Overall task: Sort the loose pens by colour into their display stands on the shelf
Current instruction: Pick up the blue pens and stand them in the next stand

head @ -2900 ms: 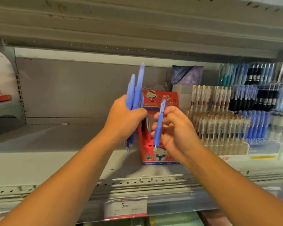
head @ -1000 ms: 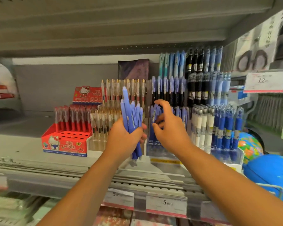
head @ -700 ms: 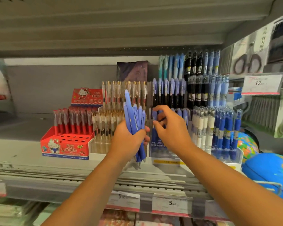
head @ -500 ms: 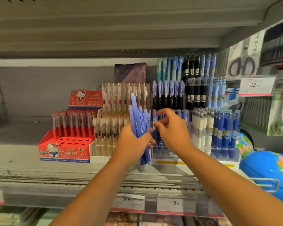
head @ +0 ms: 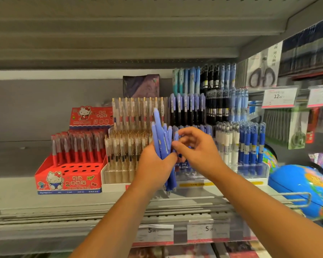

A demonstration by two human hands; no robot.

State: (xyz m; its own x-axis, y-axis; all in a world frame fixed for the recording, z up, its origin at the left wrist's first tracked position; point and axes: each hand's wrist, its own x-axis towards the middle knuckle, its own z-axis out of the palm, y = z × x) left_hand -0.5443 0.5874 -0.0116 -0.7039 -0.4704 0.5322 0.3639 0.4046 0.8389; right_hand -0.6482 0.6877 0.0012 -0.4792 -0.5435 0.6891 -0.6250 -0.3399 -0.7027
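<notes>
Gripping what, left hand [head: 154,166]?
— Bunch of blue pens [head: 161,140], upright, fist closed round them, before the display stand [head: 199,183] on the shelf [head: 45,203].
— Right hand [head: 199,152]?
— Thumb and forefinger pinch one pen-top in that bunch.

Your left hand [head: 153,164] covers the middle of the blue pens [head: 161,138], so you can't count them. Your right hand [head: 198,151] curls at the bundle's edge; whether it pinches one pen is unclear. Both hands hide the front row of the clear stand [head: 188,178] behind them. The globe [head: 296,185] is cut by the right edge, and the small print on the price tags [head: 208,233] is blurred
</notes>
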